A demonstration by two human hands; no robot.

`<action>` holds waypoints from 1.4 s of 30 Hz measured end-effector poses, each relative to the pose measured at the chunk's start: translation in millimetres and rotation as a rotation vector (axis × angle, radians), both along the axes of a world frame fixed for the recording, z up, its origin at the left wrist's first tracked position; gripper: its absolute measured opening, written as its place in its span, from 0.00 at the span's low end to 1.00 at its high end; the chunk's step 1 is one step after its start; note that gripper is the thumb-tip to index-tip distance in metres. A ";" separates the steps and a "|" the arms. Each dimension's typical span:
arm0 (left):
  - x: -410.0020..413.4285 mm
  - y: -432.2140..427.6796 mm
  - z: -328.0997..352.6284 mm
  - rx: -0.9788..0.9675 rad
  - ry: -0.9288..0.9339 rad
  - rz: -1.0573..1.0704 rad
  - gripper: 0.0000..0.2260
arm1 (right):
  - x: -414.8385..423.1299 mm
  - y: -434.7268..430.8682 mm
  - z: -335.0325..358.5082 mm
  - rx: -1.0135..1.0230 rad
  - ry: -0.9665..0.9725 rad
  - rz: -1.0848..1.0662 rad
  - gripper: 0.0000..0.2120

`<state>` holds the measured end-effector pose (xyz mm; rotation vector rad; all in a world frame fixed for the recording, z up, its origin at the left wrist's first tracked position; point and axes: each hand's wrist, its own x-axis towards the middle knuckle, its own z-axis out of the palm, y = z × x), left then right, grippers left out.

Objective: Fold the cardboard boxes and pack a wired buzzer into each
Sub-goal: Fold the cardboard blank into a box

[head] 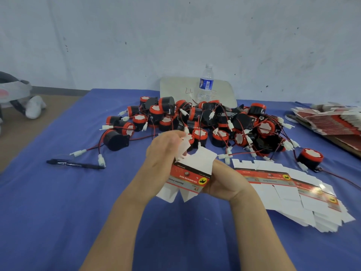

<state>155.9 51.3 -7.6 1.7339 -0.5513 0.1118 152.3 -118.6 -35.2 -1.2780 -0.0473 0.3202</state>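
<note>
1. While the cardboard box (190, 174) is held just above the blue cloth (78, 212), near the middle of the view, it is gripped by both hands
2. The left hand (163, 153) is curled at the 11 o'clock side of the box, and a white top flap (203, 155) is pinched in its fingers
3. The right hand (224, 182) is wrapped round the 3 o'clock side of the box, and most of its fingers cannot be seen
4. The box is judged to be very light and made of thin card, so it can be bent or creased with little force; the shiny print may be a bit slippery
5. It is best held by the printed side walls, and the flaps should be pushed only along their fold lines
6. The long axis is seen to run from about 7 o'clock to 1 o'clock; one open end points to 1 o'clock, toward the heap of buzzers (205, 122), and the other flaps hang toward 7 o'clock
7. More flat boxes (289, 194) are spread at 3 o'clock, just beside the right hand
</note>
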 end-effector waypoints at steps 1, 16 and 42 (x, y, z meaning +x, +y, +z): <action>1.2 -0.8 -0.7 -0.002 0.012 0.046 0.24 | 0.7 0.5 0.3 -0.003 -0.020 -0.013 0.16; 20.7 4.3 -29.2 -0.100 0.231 -0.153 0.28 | 2.5 4.4 3.2 -0.260 -0.315 -0.236 0.15; 17.4 -3.7 -26.3 -0.117 0.203 0.053 0.24 | 4.1 12.3 -3.2 -0.480 -0.320 -0.249 0.20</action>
